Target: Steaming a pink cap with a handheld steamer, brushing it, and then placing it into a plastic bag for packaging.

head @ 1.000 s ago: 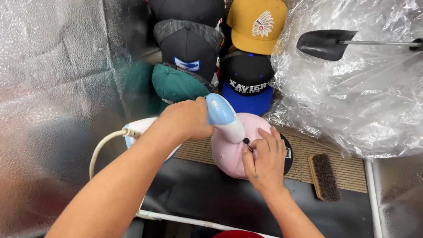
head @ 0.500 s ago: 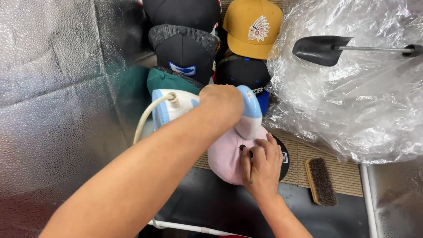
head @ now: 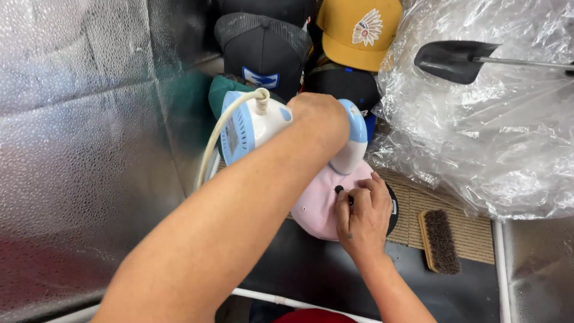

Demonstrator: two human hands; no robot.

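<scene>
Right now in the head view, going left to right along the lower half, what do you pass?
Foil-lined wall → left forearm → pink cap → right hand resting on the cap → wooden brush → clear plastic sheet.

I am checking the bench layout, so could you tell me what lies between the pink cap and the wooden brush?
In the head view, only bare woven mat lies between the pink cap and the wooden brush, beside the right hand.
</scene>
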